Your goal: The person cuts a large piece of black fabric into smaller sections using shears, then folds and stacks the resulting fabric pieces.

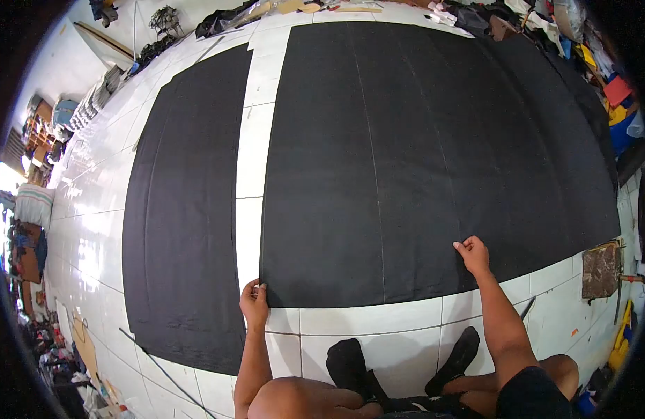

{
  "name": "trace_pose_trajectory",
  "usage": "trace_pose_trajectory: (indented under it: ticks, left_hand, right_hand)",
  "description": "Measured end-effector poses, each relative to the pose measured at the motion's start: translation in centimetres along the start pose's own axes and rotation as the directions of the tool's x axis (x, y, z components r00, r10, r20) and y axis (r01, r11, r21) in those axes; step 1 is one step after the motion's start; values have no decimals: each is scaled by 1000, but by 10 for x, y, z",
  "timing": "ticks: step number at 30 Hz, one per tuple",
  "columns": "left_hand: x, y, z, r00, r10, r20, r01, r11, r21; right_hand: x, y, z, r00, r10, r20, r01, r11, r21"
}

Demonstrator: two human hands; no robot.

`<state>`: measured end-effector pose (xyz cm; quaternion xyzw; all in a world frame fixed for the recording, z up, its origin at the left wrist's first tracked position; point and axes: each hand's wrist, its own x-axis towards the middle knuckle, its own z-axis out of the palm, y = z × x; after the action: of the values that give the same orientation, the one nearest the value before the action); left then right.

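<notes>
A large sheet of black fabric (322, 174) lies spread on the floor, with thin pale lines running along its length. My left hand (254, 306) is at its near left corner, thumb and fingers pinching the edge. My right hand (474, 257) is over the near part of the same sheet, at the end of one faint line. Its fingertips are pressed together, and whatever is between them is too small to make out. To the left, a narrower black fabric panel (186, 209) lies apart, a strip of white tile between the two.
White floor tiles (364, 321) show in front, under my feet in black socks (347, 363). A long thin rod (165, 373) lies at the lower left. A brown board (602, 271) sits at the right. Piled cloth and clutter (619, 105) line the right and back edges.
</notes>
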<state>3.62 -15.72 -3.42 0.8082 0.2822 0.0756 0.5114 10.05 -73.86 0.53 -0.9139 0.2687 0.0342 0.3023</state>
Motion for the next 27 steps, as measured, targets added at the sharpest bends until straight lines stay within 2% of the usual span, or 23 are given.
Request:
trace_pose_trajectory:
  ticks: [2,5,11,14,23,27]
  left_hand:
    - [1,1,1,1000,9,-11,-8,999,34]
    - [2,1,3,999,24,-26,-20,989,149]
    - [-2,0,6,997,51,-49,-43,989,144]
    - [-1,-1,5,995,93,-47,-84,982,169]
    - [-4,5,5,998,49,-45,-41,986,159]
    - [-4,6,4,996,78,-39,-70,983,172]
  right_hand:
    - [4,5,5,1000,-18,-16,19,998,62]
    - [9,14,10,999,8,33,-10,998,59]
    - [12,19,12,999,16,40,-19,997,77]
    - [12,22,15,999,-31,29,28,994,105]
    - [10,24,20,999,-25,-44,29,996,79]
    - [12,30,25,997,-18,-75,26,994,105]
